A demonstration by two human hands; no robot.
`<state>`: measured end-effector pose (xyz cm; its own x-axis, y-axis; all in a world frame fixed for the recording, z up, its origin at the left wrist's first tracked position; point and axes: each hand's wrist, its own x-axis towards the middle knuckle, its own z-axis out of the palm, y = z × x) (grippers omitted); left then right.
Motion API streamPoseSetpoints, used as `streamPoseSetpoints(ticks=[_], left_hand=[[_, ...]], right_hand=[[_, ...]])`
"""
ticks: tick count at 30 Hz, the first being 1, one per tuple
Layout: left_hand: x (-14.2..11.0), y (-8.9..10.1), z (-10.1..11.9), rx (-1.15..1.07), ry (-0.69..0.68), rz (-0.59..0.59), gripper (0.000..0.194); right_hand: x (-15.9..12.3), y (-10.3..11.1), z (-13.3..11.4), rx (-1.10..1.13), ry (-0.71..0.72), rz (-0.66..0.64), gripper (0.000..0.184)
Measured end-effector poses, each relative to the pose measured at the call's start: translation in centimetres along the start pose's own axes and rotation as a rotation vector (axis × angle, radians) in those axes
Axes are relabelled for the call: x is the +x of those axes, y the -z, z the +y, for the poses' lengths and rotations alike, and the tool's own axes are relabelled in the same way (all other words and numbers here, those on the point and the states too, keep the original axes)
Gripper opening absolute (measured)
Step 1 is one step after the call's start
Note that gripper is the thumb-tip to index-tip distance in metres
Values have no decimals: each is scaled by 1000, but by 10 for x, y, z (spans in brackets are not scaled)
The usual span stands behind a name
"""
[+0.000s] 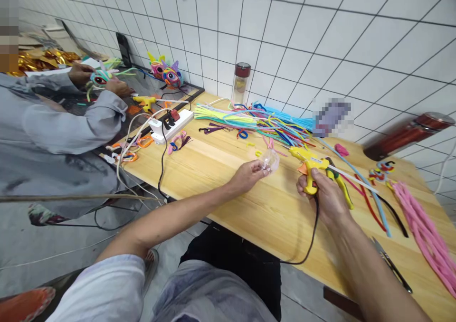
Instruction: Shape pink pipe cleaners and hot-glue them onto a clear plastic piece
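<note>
Between the fingers of my left hand (pixel 251 174) is a clear, round plastic ball (pixel 271 161), held just above the wooden table (pixel 221 184). My right hand (pixel 326 194) is wrapped round the handle of a yellow hot glue gun (pixel 309 163). The gun's nozzle points left toward the ball, apart from it. A white glue stick (pixel 351 177) sticks out of its back, and a black cord hangs from the handle. Small yellow bits and pink pipe cleaners lie behind the ball. Green and yellow pliers (pixel 341 186) rest beside my right hand.
Bundled coloured pipe cleaners (pixel 245 118) lie along the wall near a glass bottle (pixel 241 84). A white power strip (pixel 173 125) with cords sits left. Scissors (pixel 391 265), pink pipe cleaners (pixel 422 232) and a red flask (pixel 409 134) are right. A co-worker (pixel 71 118) handles a colourful figure at left.
</note>
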<state>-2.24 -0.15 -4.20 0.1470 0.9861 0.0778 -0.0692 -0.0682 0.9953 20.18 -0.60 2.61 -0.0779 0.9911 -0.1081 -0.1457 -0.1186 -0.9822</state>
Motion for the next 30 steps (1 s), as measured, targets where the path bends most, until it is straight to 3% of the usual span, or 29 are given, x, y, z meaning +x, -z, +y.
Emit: streamPoseSetpoints(ticks=[5, 9, 15, 30], left_hand=[[-9, 5, 1, 158, -16, -80, 18], [-11, 8, 3, 232, -20, -63, 17], [-6, 6, 3, 227, 31, -33, 29], [-11, 5, -3, 259, 10, -54, 31]], right_hand=[[6, 1, 9, -33, 0, 21, 47], [5, 5, 19, 11, 8, 23, 46], [-1, 9, 28, 15, -45, -16, 47], [7, 6, 35, 20, -152, -28, 46]])
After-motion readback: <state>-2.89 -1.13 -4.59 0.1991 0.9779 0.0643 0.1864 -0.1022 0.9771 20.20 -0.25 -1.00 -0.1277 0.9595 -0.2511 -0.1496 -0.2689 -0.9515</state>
